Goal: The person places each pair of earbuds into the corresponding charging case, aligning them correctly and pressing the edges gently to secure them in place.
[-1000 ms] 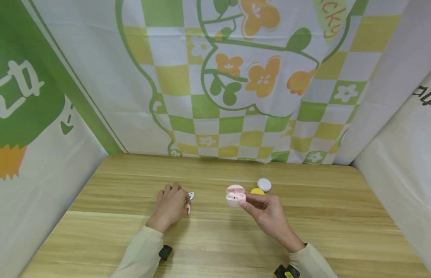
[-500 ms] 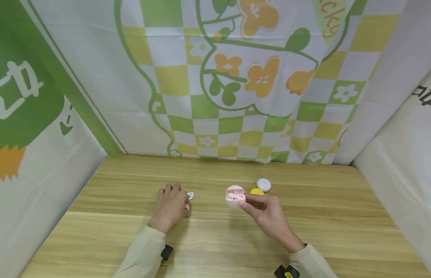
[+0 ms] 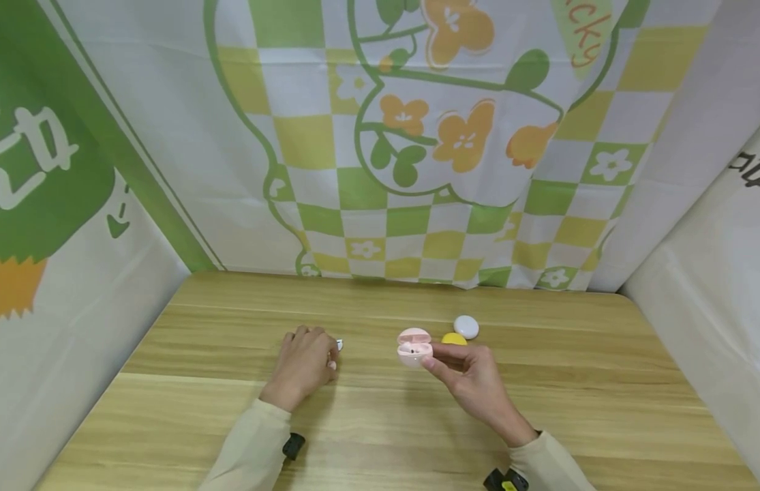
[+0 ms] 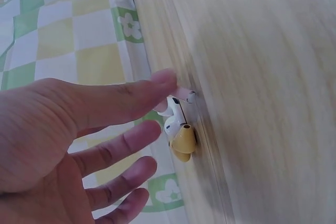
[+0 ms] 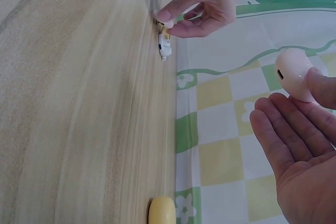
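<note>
My left hand (image 3: 301, 365) is low over the table, thumb and index finger pinching a pink earbud (image 4: 182, 94) whose stem end pokes out past the thumb tip. Its other fingers are loosely spread. Just beyond them lie a white earbud (image 4: 176, 114) and a yellow earbud (image 4: 185, 139). To the right, my right hand (image 3: 478, 385) holds a pink earbud case (image 3: 414, 352) by its side, between thumb and fingers, above the tabletop. The case's lid stands raised, with small dark spots showing inside. In the right wrist view, the pink case (image 5: 294, 74) rests against the thumb and fingers.
Behind the right hand, a white round case (image 3: 466, 326) and a yellow case (image 3: 453, 338) lie side by side on the wooden table (image 3: 380, 423). A patterned cloth (image 3: 416, 225) hangs at the table's back edge, with cloth walls left and right.
My left fingers have come together around the pink earbud, which lay more exposed beside them a second ago. The right hand and the pink case have hardly moved.
</note>
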Demonstrator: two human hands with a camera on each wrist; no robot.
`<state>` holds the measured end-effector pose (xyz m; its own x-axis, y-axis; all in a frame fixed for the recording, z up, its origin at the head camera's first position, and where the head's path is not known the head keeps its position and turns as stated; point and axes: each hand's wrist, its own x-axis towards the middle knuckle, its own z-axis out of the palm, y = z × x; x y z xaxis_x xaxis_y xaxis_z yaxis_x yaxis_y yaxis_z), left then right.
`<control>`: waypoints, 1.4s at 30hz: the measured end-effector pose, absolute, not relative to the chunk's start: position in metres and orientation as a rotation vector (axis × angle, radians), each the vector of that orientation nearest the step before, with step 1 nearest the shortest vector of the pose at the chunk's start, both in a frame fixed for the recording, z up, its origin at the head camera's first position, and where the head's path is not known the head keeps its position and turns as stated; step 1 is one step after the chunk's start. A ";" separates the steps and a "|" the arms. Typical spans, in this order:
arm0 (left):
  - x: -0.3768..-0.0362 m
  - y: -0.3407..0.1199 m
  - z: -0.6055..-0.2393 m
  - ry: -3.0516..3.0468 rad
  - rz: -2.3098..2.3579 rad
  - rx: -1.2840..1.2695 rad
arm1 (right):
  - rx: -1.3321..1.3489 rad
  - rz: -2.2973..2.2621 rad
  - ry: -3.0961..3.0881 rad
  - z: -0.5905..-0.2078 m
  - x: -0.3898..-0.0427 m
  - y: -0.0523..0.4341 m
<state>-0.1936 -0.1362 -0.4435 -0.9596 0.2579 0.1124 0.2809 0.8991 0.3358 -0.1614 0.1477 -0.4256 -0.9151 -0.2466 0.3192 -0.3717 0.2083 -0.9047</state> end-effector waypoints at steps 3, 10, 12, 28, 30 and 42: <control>-0.194 -0.136 -0.443 -2.984 -0.593 -0.429 | 0.628 1.806 -2.349 -0.426 -0.162 0.148; -0.194 -0.135 -0.441 -2.966 -0.710 -0.432 | 0.641 1.792 -2.345 -0.425 -0.161 0.148; -0.194 -0.134 -0.440 -2.947 -0.764 -0.438 | 0.634 1.794 -2.348 -0.425 -0.161 0.148; -0.191 -0.122 -0.423 -2.826 -1.059 -0.570 | 0.569 1.801 -2.378 -0.423 -0.159 0.147; -0.191 -0.121 -0.422 -2.818 -1.078 -0.592 | 0.571 1.799 -2.376 -0.423 -0.158 0.147; -0.192 -0.127 -0.416 -2.685 -1.242 -0.815 | 0.596 1.804 -2.367 -0.423 -0.159 0.147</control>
<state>-0.1915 -0.1267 -0.4160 -0.8565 0.4345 0.2787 0.4937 0.5317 0.6882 -0.1591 0.1466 -0.4225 -0.9175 -0.2418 0.3159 -0.3687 0.2186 -0.9035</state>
